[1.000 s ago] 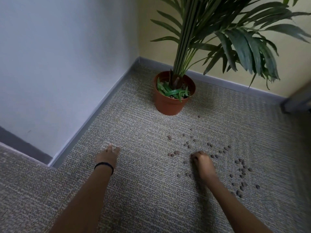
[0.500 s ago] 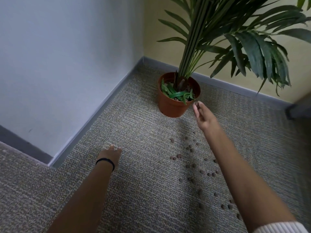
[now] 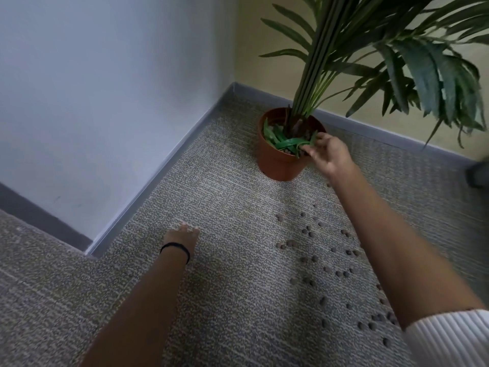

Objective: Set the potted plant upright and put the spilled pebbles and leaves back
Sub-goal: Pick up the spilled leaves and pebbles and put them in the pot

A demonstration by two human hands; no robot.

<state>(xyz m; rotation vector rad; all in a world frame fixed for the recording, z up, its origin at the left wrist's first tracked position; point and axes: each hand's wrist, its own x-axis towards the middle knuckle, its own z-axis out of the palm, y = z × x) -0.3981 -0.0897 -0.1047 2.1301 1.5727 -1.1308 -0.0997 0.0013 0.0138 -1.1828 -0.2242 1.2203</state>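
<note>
The terracotta pot (image 3: 275,165) stands upright in the corner, its palm plant (image 3: 317,75) rising out of it. Loose green leaves (image 3: 285,143) lie on top of the filling inside. My right hand (image 3: 329,154) is at the pot's right rim, fingers spread over the leaves; no pebble shows in it. Several brown pebbles (image 3: 309,229) lie scattered on the carpet in front of the pot and under my right forearm. My left hand (image 3: 182,235), with a black band at the wrist, rests flat on the carpet, well left of the pebbles.
Two walls with a grey skirting board (image 3: 169,165) meet behind the pot. Grey patterned carpet (image 3: 225,300) covers the floor. A dark object (image 3: 479,173) sits at the right edge by the wall. Palm fronds (image 3: 436,75) hang over the right side.
My right hand left the pebbles on the carpet, rose and reached forward to the pot's rim. My left hand stayed in place on the carpet.
</note>
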